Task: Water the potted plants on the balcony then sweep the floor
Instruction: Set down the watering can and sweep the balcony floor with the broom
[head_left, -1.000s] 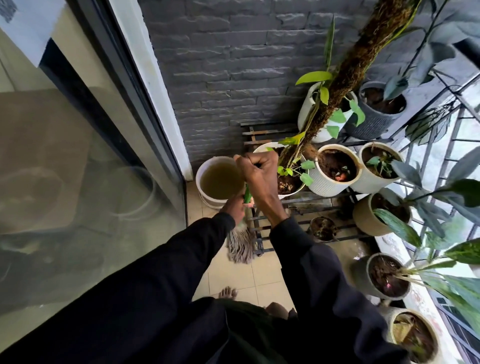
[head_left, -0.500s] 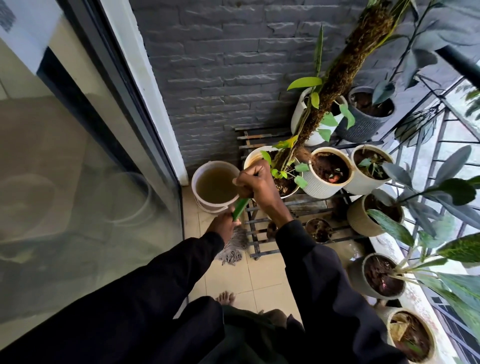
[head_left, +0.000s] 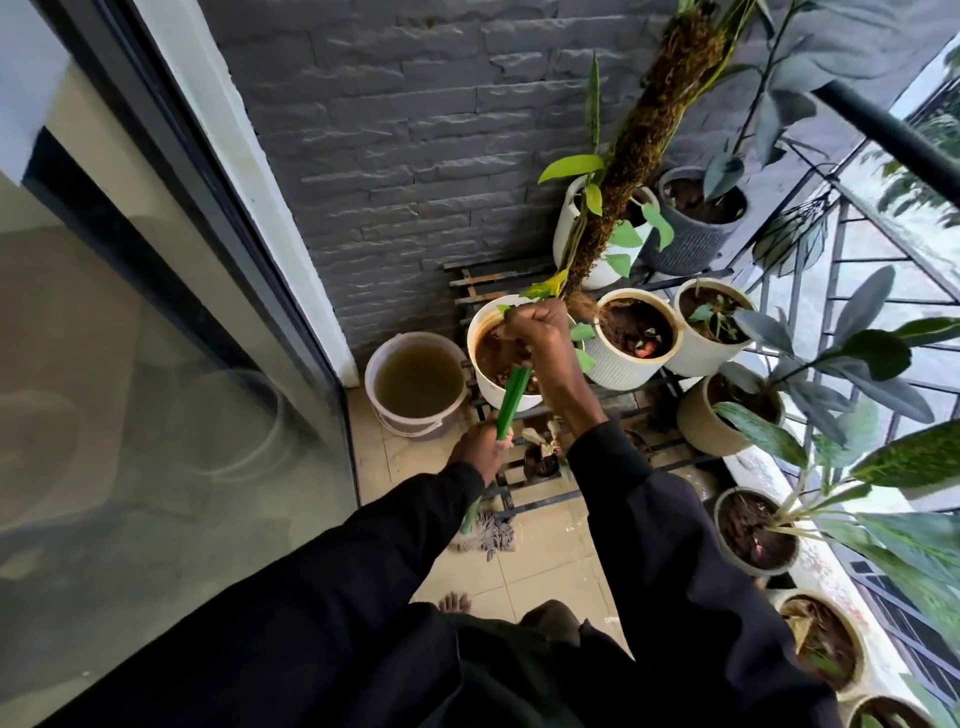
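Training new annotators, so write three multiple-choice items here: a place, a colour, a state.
1. The round white bucket of murky water stands: A on the beige tiled floor beside the black slatted rack; B on that rack; C on a chair.
2. The long mop handle is: A red; B green; C blue.
3. The handle is gripped by: A one hand; B neither; C both.
A, it sits on tiles; B, plainly green; C, left hand low, right hand high.

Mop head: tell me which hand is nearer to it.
Left. The left hand grips the green handle low, just above the mop head; the right hand grips its top end, farther up.
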